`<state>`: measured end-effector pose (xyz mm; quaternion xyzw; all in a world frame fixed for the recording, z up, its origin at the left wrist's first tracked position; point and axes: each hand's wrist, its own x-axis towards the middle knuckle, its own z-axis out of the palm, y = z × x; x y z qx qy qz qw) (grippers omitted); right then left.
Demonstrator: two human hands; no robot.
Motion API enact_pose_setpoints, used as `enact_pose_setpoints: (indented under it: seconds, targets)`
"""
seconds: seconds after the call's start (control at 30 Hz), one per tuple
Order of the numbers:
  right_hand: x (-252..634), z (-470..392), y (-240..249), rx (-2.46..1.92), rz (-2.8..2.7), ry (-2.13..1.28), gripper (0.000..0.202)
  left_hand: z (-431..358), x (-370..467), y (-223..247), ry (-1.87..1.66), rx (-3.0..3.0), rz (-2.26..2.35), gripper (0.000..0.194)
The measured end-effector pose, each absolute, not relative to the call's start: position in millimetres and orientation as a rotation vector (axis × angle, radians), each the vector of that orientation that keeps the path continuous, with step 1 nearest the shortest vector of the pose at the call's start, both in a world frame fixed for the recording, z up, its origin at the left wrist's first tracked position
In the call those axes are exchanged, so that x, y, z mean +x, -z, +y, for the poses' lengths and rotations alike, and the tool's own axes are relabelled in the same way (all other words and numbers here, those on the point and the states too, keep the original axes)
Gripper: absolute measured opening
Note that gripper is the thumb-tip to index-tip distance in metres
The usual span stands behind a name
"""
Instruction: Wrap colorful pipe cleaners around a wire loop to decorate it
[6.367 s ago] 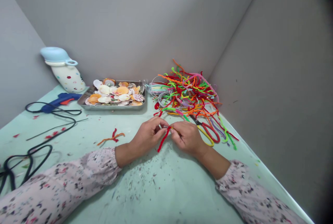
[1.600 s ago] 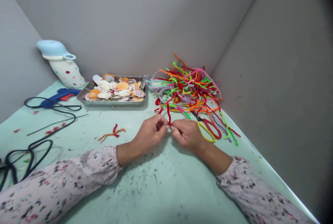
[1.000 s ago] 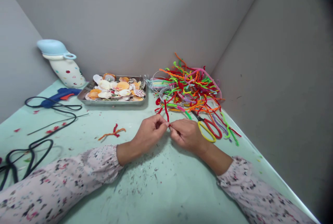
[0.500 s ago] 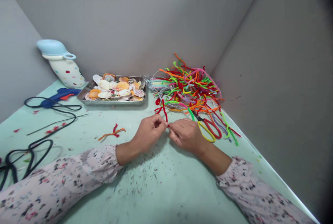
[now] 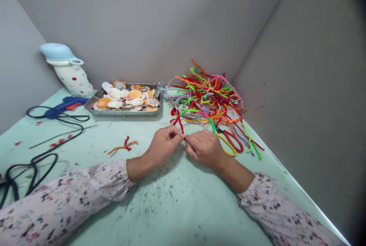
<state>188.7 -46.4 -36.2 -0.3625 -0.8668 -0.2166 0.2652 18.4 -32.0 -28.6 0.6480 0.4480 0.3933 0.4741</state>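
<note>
My left hand [image 5: 166, 142] and my right hand [image 5: 204, 146] meet above the middle of the table, fingertips nearly touching. Both pinch a red pipe cleaner [image 5: 181, 123], whose free part stands up from between them. A green and pink pipe cleaner [image 5: 203, 114] arches behind my hands down to my right hand; whether it joins the red one is hidden. Just beyond my right hand lie scissors [image 5: 232, 141] with red and yellow handles. To the left of my left hand, a short orange and a red pipe cleaner [image 5: 126, 146] lie crossed on the table.
A metal tray [image 5: 126, 113] of seashells stands at the back, beside a tangled heap of coloured pipe cleaners [image 5: 211, 90]. At left are a blue glue gun [image 5: 61, 108], its dark cord [image 5: 37, 158] and a white bottle [image 5: 73, 78]. Grey walls enclose the table.
The green and pink pipe cleaner has shifted slightly right and arches higher. The red one's upper end has moved a little left. Both hands keep their pinch almost in place.
</note>
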Motion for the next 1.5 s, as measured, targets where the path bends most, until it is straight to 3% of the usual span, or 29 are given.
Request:
enact_pose_setpoints:
  seconds: [0.97, 1.5]
  targets:
    - [190.7, -41.9, 40.5, -1.079, -2.167, 0.364, 0.021, -39.1, 16.0, 26.4, -1.174, 2.144, 1.035, 0.025]
    - [191.7, -42.9, 38.7, -1.047, -2.194, 0.444, 0.02, -35.7, 15.6, 26.8, -1.207, 2.139, 1.024, 0.017]
